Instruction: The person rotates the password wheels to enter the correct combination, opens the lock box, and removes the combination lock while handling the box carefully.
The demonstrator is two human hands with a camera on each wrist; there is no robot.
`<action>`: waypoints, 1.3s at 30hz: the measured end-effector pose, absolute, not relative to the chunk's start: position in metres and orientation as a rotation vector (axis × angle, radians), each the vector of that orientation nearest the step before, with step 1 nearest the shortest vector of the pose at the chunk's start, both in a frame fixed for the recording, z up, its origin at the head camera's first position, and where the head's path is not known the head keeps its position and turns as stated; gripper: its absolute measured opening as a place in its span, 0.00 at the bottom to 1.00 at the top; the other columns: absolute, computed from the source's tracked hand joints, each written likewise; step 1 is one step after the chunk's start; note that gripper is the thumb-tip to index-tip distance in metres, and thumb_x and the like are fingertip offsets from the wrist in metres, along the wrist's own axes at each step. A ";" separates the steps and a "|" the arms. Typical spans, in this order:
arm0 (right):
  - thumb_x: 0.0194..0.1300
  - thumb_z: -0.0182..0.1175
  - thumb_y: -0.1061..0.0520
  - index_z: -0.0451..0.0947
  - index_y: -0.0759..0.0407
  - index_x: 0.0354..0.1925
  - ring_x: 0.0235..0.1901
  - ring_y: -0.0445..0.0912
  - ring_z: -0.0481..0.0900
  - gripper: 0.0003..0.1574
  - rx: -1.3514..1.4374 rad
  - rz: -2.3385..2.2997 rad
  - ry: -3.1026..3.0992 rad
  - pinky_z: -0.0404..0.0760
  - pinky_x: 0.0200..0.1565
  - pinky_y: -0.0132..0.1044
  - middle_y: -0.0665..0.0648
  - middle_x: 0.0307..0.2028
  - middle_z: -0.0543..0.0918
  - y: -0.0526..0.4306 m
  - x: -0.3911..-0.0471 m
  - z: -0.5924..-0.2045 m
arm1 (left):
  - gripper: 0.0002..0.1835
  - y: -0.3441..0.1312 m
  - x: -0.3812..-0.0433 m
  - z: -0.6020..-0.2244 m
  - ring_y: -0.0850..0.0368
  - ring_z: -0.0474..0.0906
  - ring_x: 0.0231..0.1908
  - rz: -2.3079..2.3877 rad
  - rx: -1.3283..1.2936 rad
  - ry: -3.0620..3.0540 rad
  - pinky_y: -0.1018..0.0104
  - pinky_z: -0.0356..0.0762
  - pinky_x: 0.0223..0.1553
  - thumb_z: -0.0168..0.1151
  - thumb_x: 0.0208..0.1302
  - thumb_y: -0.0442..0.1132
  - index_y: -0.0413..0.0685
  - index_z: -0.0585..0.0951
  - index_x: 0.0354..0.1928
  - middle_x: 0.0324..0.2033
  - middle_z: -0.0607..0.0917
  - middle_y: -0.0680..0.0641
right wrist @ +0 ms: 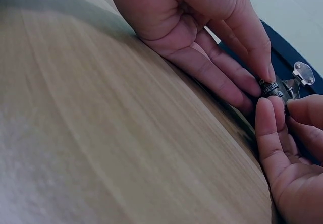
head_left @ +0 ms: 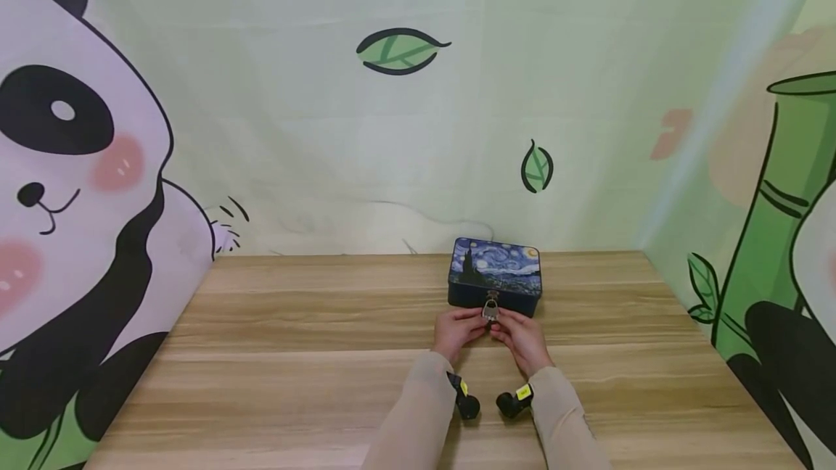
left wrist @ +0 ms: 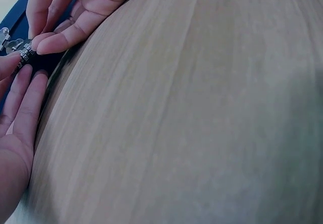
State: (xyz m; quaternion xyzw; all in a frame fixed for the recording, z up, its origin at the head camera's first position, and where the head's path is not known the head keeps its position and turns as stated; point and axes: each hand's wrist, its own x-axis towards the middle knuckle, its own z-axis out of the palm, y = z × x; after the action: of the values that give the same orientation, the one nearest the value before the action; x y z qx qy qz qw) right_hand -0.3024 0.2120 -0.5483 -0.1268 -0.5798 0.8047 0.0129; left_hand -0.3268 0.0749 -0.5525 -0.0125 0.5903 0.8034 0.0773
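Padlock (head_left: 490,310): a small combination lock is shown at the front of the box, just below the latch; its body is seen as dark in both wrist views, with a silvery shackle (right wrist: 290,90) at the top; whether the shackle is locked cannot be told
Dials (right wrist: 273,88): several narrow dark rings are set side by side across the body, each marked with pale characters; these are too small and blurred to be read with certainty
Latch (right wrist: 304,73): a shiny silver-coloured plate is fixed to the front of the box, with the shackle placed against it
Box (head_left: 493,296): a dark blue case with rounded corners is stood towards the far edge of the wooden table (head_left: 294,310), right of centre in the head view
Lid (head_left: 498,265): a painted night scene is printed on it, with a swirling blue and white sky, a yellow moon at the upper right and a dark pointed tree at the left
Left hand (head_left: 453,332): the padlock is pinched from the left, between thumb and fingers
Right hand (head_left: 525,336): the padlock is pinched from the right by thumb and fingertip, close beside the left hand's fingers
Yellow labels (head_left: 524,392): one is carried on each black wrist device (head_left: 509,405); any print on them cannot be made out
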 end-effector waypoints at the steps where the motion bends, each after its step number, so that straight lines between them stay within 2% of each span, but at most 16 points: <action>1: 0.73 0.50 0.70 0.63 0.82 0.65 0.28 0.39 0.80 0.25 -0.396 2.508 -1.806 0.84 0.33 0.28 0.52 0.31 0.82 0.212 -0.302 -0.548 | 0.12 0.075 -0.327 -0.552 0.57 0.84 0.30 2.409 -0.040 1.769 0.62 0.87 0.39 0.67 0.57 0.20 0.23 0.84 0.44 0.40 0.87 0.33; 13: 0.73 0.50 0.70 0.63 0.83 0.64 0.28 0.39 0.80 0.25 -0.386 2.506 -1.801 0.84 0.33 0.28 0.52 0.31 0.82 0.210 -0.300 -0.547 | 0.11 0.076 -0.325 -0.554 0.57 0.85 0.30 2.420 -0.036 1.801 0.62 0.87 0.37 0.69 0.57 0.22 0.25 0.85 0.42 0.39 0.87 0.34; 21: 0.73 0.50 0.70 0.63 0.83 0.64 0.29 0.39 0.80 0.25 -0.386 2.498 -1.805 0.84 0.34 0.29 0.52 0.32 0.82 0.210 -0.299 -0.547 | 0.11 0.074 -0.324 -0.551 0.58 0.84 0.31 2.409 -0.044 1.776 0.61 0.87 0.38 0.66 0.60 0.23 0.23 0.84 0.44 0.39 0.87 0.33; 30: 0.72 0.49 0.71 0.63 0.84 0.64 0.28 0.39 0.80 0.25 -0.356 2.500 -1.785 0.84 0.33 0.29 0.53 0.31 0.82 0.210 -0.299 -0.546 | 0.14 0.074 -0.325 -0.553 0.59 0.83 0.28 2.389 -0.052 1.820 0.64 0.87 0.37 0.66 0.53 0.18 0.25 0.85 0.44 0.37 0.88 0.35; 39: 0.73 0.49 0.72 0.62 0.83 0.65 0.28 0.38 0.80 0.26 -0.368 2.502 -1.806 0.84 0.34 0.29 0.52 0.32 0.82 0.209 -0.297 -0.543 | 0.14 0.074 -0.327 -0.559 0.56 0.85 0.31 2.426 0.000 1.758 0.60 0.87 0.39 0.64 0.54 0.16 0.22 0.83 0.45 0.39 0.87 0.32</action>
State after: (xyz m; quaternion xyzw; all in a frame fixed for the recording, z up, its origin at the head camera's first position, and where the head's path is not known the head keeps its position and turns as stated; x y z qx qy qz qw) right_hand -0.2968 0.2086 -0.5435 -0.1183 -0.5811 0.8050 0.0171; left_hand -0.3273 0.0738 -0.5591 0.0001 0.5851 0.8077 0.0726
